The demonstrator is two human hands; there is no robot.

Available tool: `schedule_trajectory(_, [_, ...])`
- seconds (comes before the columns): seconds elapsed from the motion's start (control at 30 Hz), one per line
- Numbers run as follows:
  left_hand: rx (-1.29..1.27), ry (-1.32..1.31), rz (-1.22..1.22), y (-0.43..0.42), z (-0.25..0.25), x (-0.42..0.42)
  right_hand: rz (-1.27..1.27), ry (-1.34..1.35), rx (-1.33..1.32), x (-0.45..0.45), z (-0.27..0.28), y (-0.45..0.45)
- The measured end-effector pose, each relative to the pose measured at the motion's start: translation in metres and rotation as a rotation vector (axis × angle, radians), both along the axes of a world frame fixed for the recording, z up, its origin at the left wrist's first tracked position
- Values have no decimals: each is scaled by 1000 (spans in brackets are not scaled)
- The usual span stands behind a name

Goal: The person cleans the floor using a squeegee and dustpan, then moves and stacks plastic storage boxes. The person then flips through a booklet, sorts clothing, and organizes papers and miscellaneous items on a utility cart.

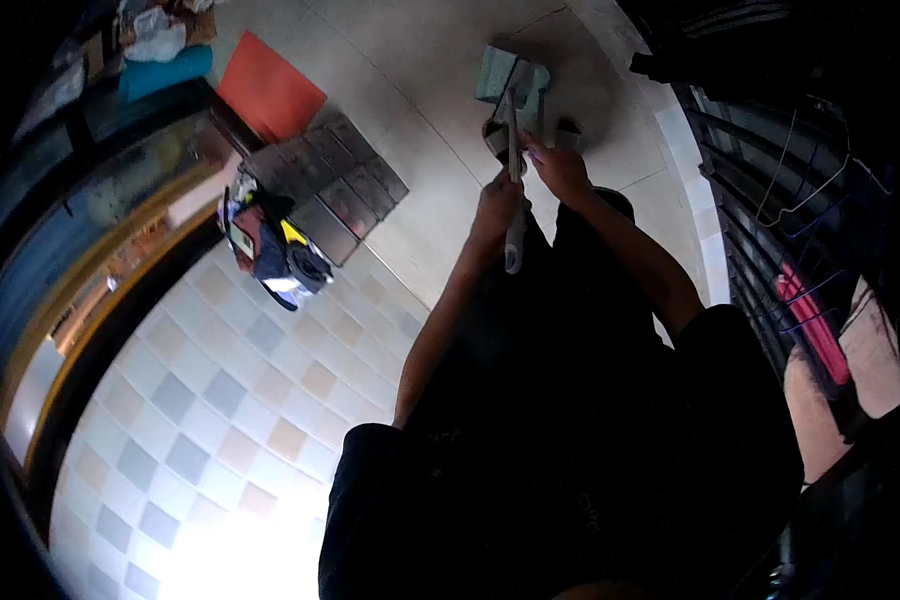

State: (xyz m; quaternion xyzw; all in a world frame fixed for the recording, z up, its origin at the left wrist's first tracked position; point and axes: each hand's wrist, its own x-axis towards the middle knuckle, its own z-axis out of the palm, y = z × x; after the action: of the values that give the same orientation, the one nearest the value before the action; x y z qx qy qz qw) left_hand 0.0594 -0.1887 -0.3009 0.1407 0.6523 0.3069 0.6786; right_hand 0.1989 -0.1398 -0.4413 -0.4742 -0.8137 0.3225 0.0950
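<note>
A long grey pole [514, 225] runs away from my body, its far end over a pale green flat head [505, 76] on the tiled floor. My left hand [496, 207] is wrapped round the middle of the pole. Farther up, my right hand [558, 172] comes from the right, its fingers pressed together against the pole; their tips are partly hidden. Below my hands, my feet in dark footwear stand close to the green head.
A grey box-like panel [336, 190] stands left, beside a red-orange sheet [268, 88] and a pile of bags and cloth [270, 248]. A glass-fronted cabinet [60, 245] lines the left side. Dark railings, wires and a pink item [812, 325] are at the right.
</note>
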Motion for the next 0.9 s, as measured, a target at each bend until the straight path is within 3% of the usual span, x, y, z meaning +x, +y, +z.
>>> schedule_trajectory(0.03, [130, 70, -69, 1, -10, -2, -29, 1, 9, -5, 3, 6])
schedule_trajectory(0.07, [51, -93, 53, 4, -9, -3, -33, -25, -4, -6, 1, 8])
schedule_trajectory(0.1, [46, -96, 30, 8, -9, -8, -34, -52, -27, -9, 1, 5])
schedule_trajectory(0.17, [-111, -140, -90, 12, -10, -17, -84, 21, 0, -12, -21, -2])
schedule_trajectory(0.23, [-87, 55, -370, 18, -26, -25, -145, 86, 50, -12, -29, -6])
schedule_trajectory(0.33, [-369, -333, 228, 30, -13, -44, -138, -146, -65, -13, -26, -16])
schedule_trajectory(0.37, [-375, -335, 199, 30, -21, -51, -149, -114, -55, -13, -32, -22])
schedule_trajectory(0.43, [-343, -675, 155, 29, -37, -64, -183, -85, -41, -16, -23, -27])
schedule_trajectory(0.5, [-338, -641, 114, 35, -35, -60, -114, -275, -150, -25, 8, -28])
schedule_trajectory(0.53, [-210, -349, -129, 33, -42, -57, -137, -275, -155, -26, -1, -35])
schedule_trajectory(0.6, [-78, -54, -379, 32, -34, -52, -155, -313, 84, -31, -39, -55])
schedule_trajectory(0.67, [-263, -249, -192, 47, -1, -43, -183, -317, -6, -44, -47, -55])
schedule_trajectory(0.9, [-227, -168, -367, 41, -33, -70, -467, -321, -216, -65, -16, -43])
